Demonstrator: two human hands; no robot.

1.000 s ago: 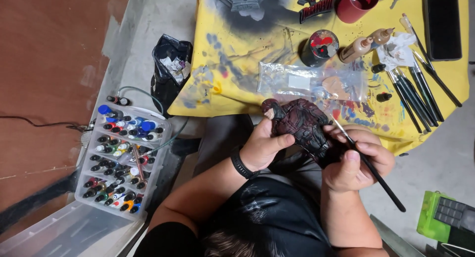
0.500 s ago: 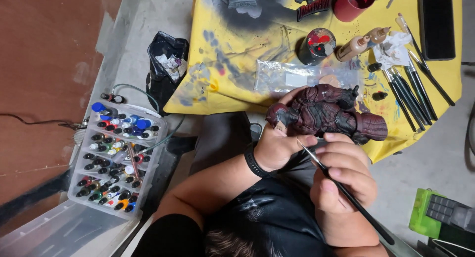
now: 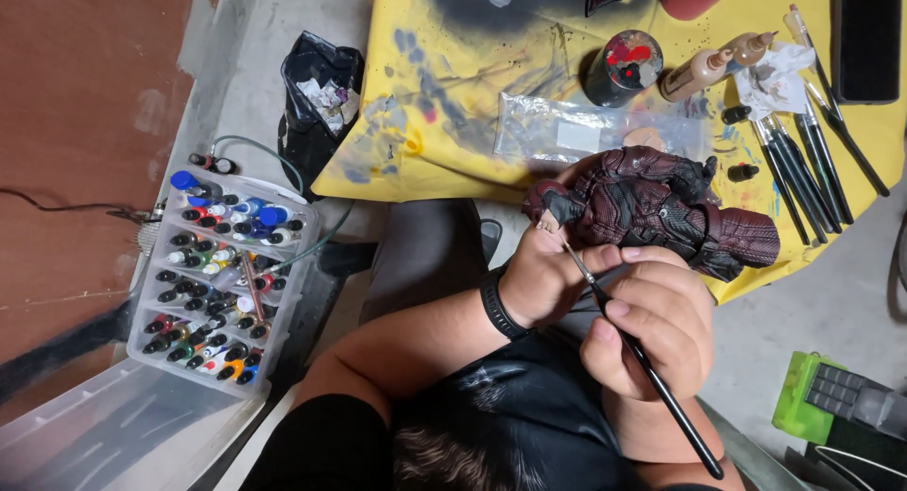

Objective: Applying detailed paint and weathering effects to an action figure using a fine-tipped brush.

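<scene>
My left hand (image 3: 539, 278), with a black band on the wrist, grips a dark red figure (image 3: 652, 207) from below and holds it lying sideways over the yellow cloth's edge. My right hand (image 3: 652, 330) pinches a thin black paintbrush (image 3: 642, 363). The brush tip touches the figure's small hand near its left end. A dark cup with red, white and blue paint blobs (image 3: 624, 66) stands on the cloth behind the figure.
A yellow paint-stained cloth (image 3: 453, 85) covers the table. On it lie a clear plastic bag (image 3: 586, 132), two tan dropper bottles (image 3: 718, 61), several black brushes (image 3: 803, 160) and a black case (image 3: 864, 37). A clear tray of paint bottles (image 3: 222, 274) sits at left, a green device (image 3: 831, 396) at right.
The figure has been turned to lie sideways and lowered toward me. My right hand has brought the brush tip in against its small hand.
</scene>
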